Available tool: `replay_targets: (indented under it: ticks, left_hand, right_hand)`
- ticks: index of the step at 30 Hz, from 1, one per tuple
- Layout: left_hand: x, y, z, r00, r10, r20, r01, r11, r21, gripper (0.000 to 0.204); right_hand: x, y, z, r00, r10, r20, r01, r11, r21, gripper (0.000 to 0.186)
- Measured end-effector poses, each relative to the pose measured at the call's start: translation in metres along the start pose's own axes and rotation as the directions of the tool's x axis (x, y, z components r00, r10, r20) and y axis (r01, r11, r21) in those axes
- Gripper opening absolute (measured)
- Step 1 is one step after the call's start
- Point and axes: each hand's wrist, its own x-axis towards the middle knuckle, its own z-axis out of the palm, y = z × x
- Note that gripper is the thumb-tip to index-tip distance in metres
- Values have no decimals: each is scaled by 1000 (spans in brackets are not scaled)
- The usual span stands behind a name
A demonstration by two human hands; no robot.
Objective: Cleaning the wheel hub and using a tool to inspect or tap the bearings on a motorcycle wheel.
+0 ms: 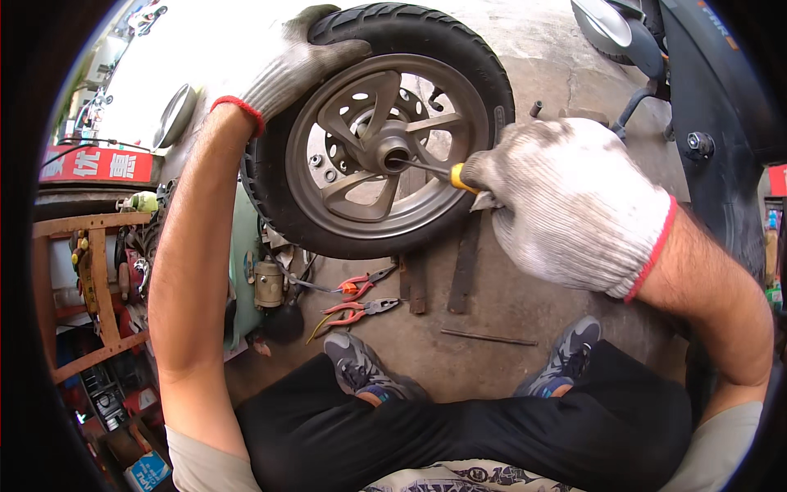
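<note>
Scooter wheel (381, 131): upright on floor, tyre top gripped by left hand (299, 66). Screwdriver (430, 168): clenched in right hand (566, 201), tip in hub (389, 153), left of that hand.

We count one wheel (385, 131) with its tyre, and one screwdriver (434, 170) with a yellow collar. Our two gloved hands show: the left hand (299, 61) and the right hand (574, 205). On the floor (508, 295) lie two pairs of red-handled pliers (361, 297), two flat dark metal bars (438, 275) and one thin rod (488, 336). We see two grey shoes (459, 361), ours.
</note>
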Motion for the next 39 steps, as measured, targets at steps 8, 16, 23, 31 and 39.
replay_targets:
  ticks: [8,16,23,31,39]
  left_hand:
    - [3,7,0,999,-25,26,24,999,28,83]
    - [2,13,1,997,-7,80,21,986,-168,91]
    - [7,-8,-4,999,-50,11,49,992,116,93]
    - [-10,-4,-7,998,-49,-45,55,990,128,91]
    - [-15,-6,-11,995,-95,-21,97,985,146,90]
  right_hand:
    - [58,6,18,996,-93,20,91,992,84,16]
    - [27,20,10,971,-237,-25,233,967,-101,23]
    - [22,25,-2,982,-186,-24,183,979,-88,23]
    - [35,23,21,943,-309,-125,289,945,-152,24]
    - [37,22,32,957,-280,-77,272,958,-95,31]
